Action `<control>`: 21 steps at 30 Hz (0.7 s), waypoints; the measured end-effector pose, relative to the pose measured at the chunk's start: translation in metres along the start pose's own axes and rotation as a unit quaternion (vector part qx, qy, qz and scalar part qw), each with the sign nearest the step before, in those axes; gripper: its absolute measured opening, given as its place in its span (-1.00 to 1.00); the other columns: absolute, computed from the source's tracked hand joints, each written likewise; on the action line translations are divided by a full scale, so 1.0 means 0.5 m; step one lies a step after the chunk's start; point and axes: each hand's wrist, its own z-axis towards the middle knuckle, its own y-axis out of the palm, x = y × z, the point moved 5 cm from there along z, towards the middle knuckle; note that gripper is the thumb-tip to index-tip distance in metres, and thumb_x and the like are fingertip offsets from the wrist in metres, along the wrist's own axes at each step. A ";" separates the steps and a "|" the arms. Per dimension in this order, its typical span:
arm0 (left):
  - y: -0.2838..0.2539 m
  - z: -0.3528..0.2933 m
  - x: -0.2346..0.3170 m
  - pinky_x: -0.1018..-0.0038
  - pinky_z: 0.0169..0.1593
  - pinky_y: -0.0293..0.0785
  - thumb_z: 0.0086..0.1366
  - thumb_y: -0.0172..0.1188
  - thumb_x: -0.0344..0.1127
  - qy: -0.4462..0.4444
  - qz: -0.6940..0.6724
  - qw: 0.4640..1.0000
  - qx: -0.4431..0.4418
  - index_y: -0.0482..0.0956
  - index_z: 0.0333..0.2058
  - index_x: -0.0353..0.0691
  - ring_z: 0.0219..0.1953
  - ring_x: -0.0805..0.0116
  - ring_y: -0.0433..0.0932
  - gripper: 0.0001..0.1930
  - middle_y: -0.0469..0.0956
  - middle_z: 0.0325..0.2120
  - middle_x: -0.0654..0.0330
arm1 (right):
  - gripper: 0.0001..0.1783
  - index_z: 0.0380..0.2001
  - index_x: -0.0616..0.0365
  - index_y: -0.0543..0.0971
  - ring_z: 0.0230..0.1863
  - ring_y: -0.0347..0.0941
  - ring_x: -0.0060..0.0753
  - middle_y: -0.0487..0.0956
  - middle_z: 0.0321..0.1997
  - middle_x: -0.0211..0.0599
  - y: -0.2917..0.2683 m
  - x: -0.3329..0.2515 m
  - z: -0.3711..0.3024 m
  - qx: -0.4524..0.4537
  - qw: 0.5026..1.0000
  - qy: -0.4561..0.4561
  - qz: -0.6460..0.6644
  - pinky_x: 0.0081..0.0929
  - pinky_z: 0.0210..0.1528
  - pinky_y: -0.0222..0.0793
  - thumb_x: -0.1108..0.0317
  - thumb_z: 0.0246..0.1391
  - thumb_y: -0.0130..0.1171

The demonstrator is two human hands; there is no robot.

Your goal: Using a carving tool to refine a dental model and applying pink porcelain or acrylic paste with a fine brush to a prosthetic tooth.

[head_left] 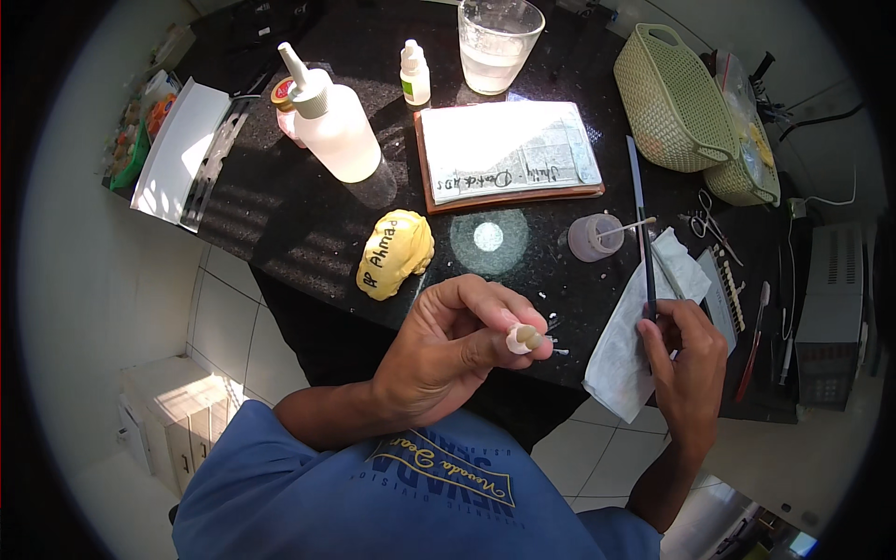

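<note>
Between the thumb and fingers of my left hand (453, 341) is a small tooth-like dental piece (525, 338), pinkish white with a greyish-beige part; its exact kind is too small to make out. My right hand (689, 364) is closed round the black handle of a long slim spatula (639, 201), whose flat metal blade points away from me. Beneath that hand lies a crumpled white tissue (623, 359). Ahead of my left hand sits a yellow putty lump (397, 254) with handwriting on it. A small cup of clear liquid (595, 239) has a thin brush or stick resting in it.
On the black table stand a squeeze bottle (336, 126), a small dropper bottle (415, 75), a glass of water (499, 47) and a glass-topped pad (509, 154). To the right are a woven basket (667, 103), scissors (714, 224), a tooth shade guide (726, 280) and a red-handled tool (752, 350).
</note>
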 end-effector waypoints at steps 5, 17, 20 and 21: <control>0.000 0.001 0.008 0.57 -0.16 0.61 0.20 0.20 -0.46 0.009 0.009 1.000 -0.010 0.45 -0.35 -0.20 -0.20 0.30 0.60 -0.90 0.50 -0.29 0.10 | -0.86 -0.40 0.36 0.51 -0.56 0.45 -0.44 0.51 -0.47 -0.20 -0.005 -0.016 0.002 0.024 1.000 -0.014 -0.002 -0.50 -0.48 0.34 0.53 -0.06 0.23; 0.009 -0.001 0.024 0.56 -0.20 0.59 0.19 0.22 -0.45 0.021 0.021 0.999 -0.021 0.46 -0.36 -0.20 -0.22 0.30 0.60 -0.90 0.50 -0.32 0.12 | -0.84 -0.28 0.35 0.49 -0.50 0.39 -0.65 0.46 -0.43 -0.29 -0.093 -0.063 0.010 0.260 0.930 -0.099 0.241 -0.78 -0.49 0.26 0.45 0.13 0.05; -0.006 -0.014 0.020 0.45 -0.05 0.56 0.16 0.20 -0.56 0.022 -0.019 0.999 -0.031 0.54 -0.35 -0.27 -0.17 0.29 0.59 -0.91 0.55 -0.25 0.01 | -0.83 -0.32 0.27 0.45 -0.52 0.39 -0.73 0.51 -0.48 -0.34 -0.116 -0.130 0.118 0.184 0.900 -0.200 0.340 -0.83 -0.53 0.21 0.36 0.13 0.04; -0.005 -0.020 0.020 0.45 -0.05 0.56 0.16 0.20 -0.56 0.025 -0.019 0.999 -0.037 0.54 -0.35 -0.27 -0.17 0.29 0.59 -0.91 0.55 -0.25 0.01 | -0.85 -0.29 0.26 0.45 -0.51 0.39 -0.75 0.53 -0.50 -0.35 -0.119 -0.164 0.158 0.178 0.906 -0.199 0.329 -0.84 -0.54 0.20 0.38 0.15 0.05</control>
